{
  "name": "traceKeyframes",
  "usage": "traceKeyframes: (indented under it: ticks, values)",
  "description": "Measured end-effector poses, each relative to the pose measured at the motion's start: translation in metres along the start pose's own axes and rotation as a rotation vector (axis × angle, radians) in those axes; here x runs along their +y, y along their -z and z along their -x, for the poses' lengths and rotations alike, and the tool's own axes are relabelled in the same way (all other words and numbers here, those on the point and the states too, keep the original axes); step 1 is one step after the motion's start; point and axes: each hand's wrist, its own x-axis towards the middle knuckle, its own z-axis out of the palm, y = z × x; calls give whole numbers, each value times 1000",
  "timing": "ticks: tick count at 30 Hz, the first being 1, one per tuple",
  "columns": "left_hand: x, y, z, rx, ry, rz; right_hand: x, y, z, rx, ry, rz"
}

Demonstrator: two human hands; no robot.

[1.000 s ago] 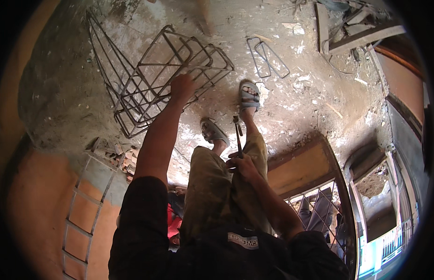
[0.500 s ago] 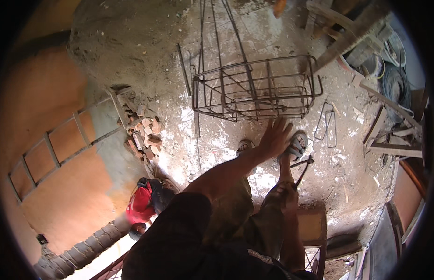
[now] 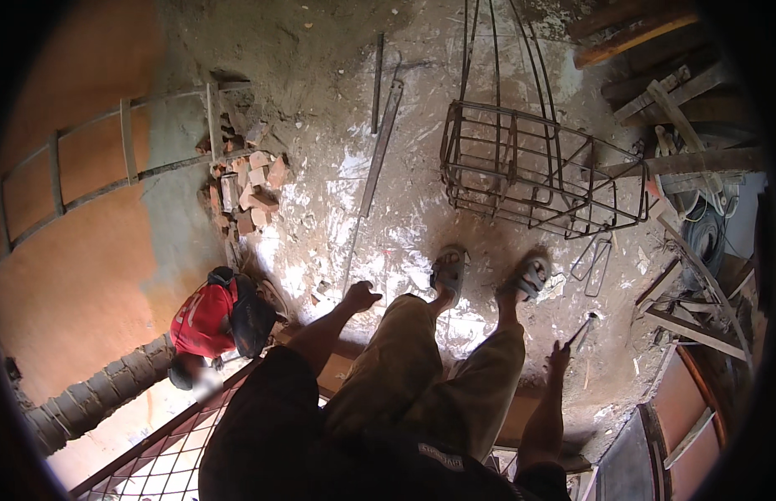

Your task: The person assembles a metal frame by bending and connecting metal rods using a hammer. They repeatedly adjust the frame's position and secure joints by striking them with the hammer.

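Observation:
My right hand [image 3: 558, 357] is closed round a slim dark hand tool [image 3: 581, 331], held out beside my right leg with its head end forward. The tool is too small to tell its exact kind. My left hand [image 3: 360, 296] hangs in front of my left knee, its fingers loosely curled and slightly apart, with nothing in them. Beyond my feet stands a rebar cage [image 3: 511, 159] of long bars and rectangular stirrups, its bars running away to the far edge. Neither hand touches it. Two loose wire stirrups [image 3: 599, 265] lie on the floor by its near right end.
A person in a red shirt [image 3: 206, 321] bends down at the left, near a heap of broken bricks [image 3: 252, 188]. A ladder [image 3: 127, 142] lies by the orange wall. Metal bars [image 3: 381, 150] lie on the dusty floor. Timber [image 3: 697, 330] and coiled tubing [image 3: 707, 242] crowd the right.
My left hand has drawn back from near the cage towards my left knee, its spread fingers now curled. My right hand has swung outward with the tool. The view has shifted, putting the cage farther right.

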Motion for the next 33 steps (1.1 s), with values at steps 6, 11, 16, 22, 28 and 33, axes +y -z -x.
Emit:
traceKeyframes:
  ticks: [6, 11, 16, 22, 28, 33]
  values:
    - [-22, 49, 3, 37, -151, -96, -57, -69, 68, -136, 353, 421]
    - [-4, 64, -4, 438, -254, 230, -248, -84, 152, -119, 795, 43]
    - [77, 150, -62, 585, 10, 522, -430, -84, 194, -3, 1083, 57]
    - [125, 255, -238, 388, -134, 501, -488, -178, 194, 11, 1219, 295]
    - [148, 313, -473, 435, -387, 152, -477, -250, 191, 353, 1005, 503]
    - [192, 345, -554, 153, -448, -137, -485, -274, 188, 476, 853, 479]
